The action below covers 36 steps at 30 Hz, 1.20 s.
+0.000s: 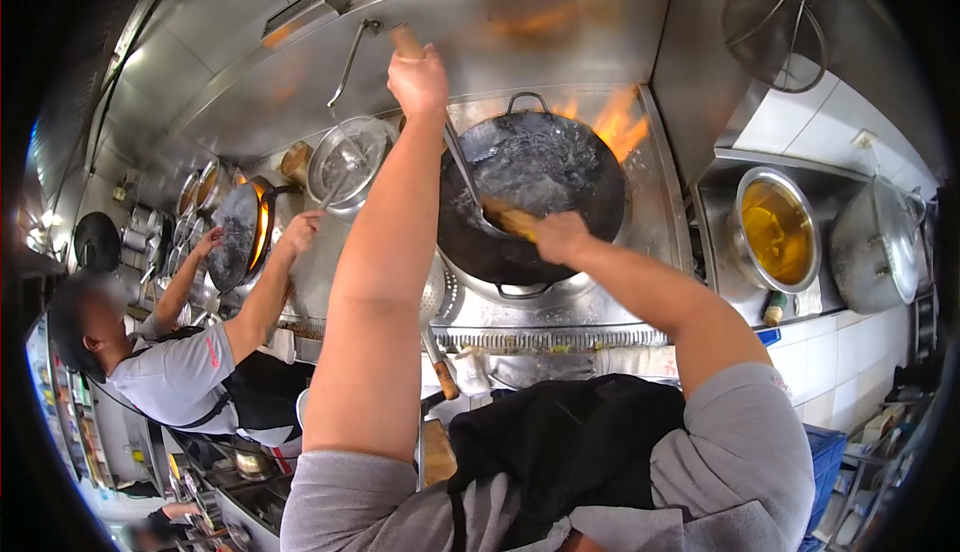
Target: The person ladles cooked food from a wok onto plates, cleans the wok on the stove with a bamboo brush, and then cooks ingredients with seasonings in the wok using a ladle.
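My left hand (418, 82), raised above the stove's back left, is closed around the wooden handle of a ladle (462, 164). The ladle's metal shaft slants down into a large black wok (590, 167), where its bowl lies near the left side. My right hand (562, 237) reaches in over the wok and grips a yellowish wok brush (510, 218), its end against the ladle's bowl. Water or steam blurs the wok's inside. Orange flames (621, 124) rise behind the wok's right rim.
To the left, a co-worker (190, 367) holds a smoking wok (236, 237) over fire. A round strainer (350, 164) sits between us, with a perforated skimmer (432, 292) nearer me. At right stand a metal pot of yellow liquid (776, 230) and a lidded pot (870, 257).
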Tool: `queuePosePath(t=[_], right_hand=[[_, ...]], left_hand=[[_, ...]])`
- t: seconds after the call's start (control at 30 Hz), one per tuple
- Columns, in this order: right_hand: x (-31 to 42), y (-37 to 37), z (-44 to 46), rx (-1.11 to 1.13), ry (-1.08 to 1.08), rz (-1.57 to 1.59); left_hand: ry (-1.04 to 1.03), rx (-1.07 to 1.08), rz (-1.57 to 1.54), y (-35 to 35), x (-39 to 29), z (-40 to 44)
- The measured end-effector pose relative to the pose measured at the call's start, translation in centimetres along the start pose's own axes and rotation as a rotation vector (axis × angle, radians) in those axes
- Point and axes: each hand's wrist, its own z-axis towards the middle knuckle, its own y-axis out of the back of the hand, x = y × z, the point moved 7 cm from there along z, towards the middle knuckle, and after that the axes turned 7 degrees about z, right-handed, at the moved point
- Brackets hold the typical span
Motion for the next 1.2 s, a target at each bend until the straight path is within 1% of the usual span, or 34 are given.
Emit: queuePosePath(t=[0.03,0.07,0.1,0.13,0.2,0.27,0.3,0.33,0.4,0.47,0.5,0.53,0.63,0.7,0.73,0.8,0.83,0.87,0.9,0.93,1.0,1.03,1.1,1.13,1.2], right_hand=[[-2.0,1.0,-0.2,0.087,-0.078,-0.057],[-3.4,3.3,0.0,0.069,-0.049,-0.053],[-5.4,4.1,1.8,0.109,-0.074,-0.162],[-7.5,4.7,3.9,0.139,-0.213,-0.159],[-7.3,8.0,3.2,0.103,-0.248,-0.153],[-3.5,8.9,1.4,-0.147,-0.065,-0.056],[-0.5,8.4,-0.1,-0.067,-0.033,-0.045],[1.2,5.3,-0.2,-0.106,0.038,0.039],[0.0,0.7,0.4,0.061,-0.069,0.044],[-3.0,3.5,0.5,0.034,-0.027,-0.026],[-6.5,1.9,4.5,0.041,-0.127,-0.128],[-7.8,4.0,4.8,0.04,-0.209,-0.104],[-6.6,7.3,3.5,0.023,-0.21,-0.133],[-1.3,7.0,0.7,-0.098,0.04,-0.041],[1.1,4.7,-0.1,-0.048,0.135,-0.017],[-1.2,-2.5,2.8,-0.014,0.015,-0.077],[-3.5,-2.3,3.0,-0.011,-0.066,-0.04],[-6.0,-0.8,4.3,-0.02,-0.149,-0.011],[-7.1,2.3,4.2,-0.015,-0.288,-0.081],[-7.8,5.4,3.4,-0.004,-0.427,-0.147],[-10.4,7.4,4.2,0.037,-0.427,-0.247],[-10.9,7.1,3.6,0.037,-0.42,-0.252],[-11.3,6.4,1.8,-0.068,-0.418,-0.229],[-11.3,4.6,1.1,-0.073,-0.414,-0.236],[-10.3,0.5,1.1,-0.162,-0.258,-0.08]], left_hand=[[-0.002,0.048,0.0,-0.4,0.0,-0.2],[-0.004,0.089,-0.008,-0.7,-0.2,-0.3],[-0.004,0.08,-0.016,-0.8,-0.7,-0.3],[-0.004,0.059,-0.003,-0.9,-0.7,-0.7],[-0.014,0.046,0.007,-1.5,-0.7,-0.8],[0.01,0.053,-0.024,-2.3,-0.2,-0.4],[0.01,0.05,-0.026,-2.5,-0.3,-0.2],[-0.017,0.042,-0.001,-2.6,-0.6,-0.1],[-0.046,0.038,0.031,-2.6,-0.7,-0.2],[0.013,0.075,0.0,-2.5,0.0,0.1],[0.018,0.067,-0.002,-2.4,0.3,0.3],[0.022,0.043,-0.009,-2.2,1.1,0.4],[0.02,0.014,-0.006,-1.6,1.2,0.9],[0.039,0.026,-0.005,-1.6,1.6,1.2],[0.038,0.028,-0.005,-1.5,1.3,1.1],[0.001,0.008,0.055,-0.6,0.3,0.6],[0.001,0.014,0.064,-0.5,0.9,-0.1],[-0.02,-0.033,0.047,-0.2,1.1,-0.4],[-0.034,-0.087,0.025,0.3,1.1,-0.6],[-0.031,-0.091,0.025,1.0,1.0,-0.9],[0.05,-0.034,-0.007,2.1,1.4,-1.0],[0.054,-0.041,-0.006,2.9,1.7,-1.0],[0.083,-0.078,-0.032,4.7,2.7,-0.8],[0.085,-0.086,-0.036,5.1,3.3,-0.5],[0.067,-0.159,-0.013,5.6,5.0,0.1]])
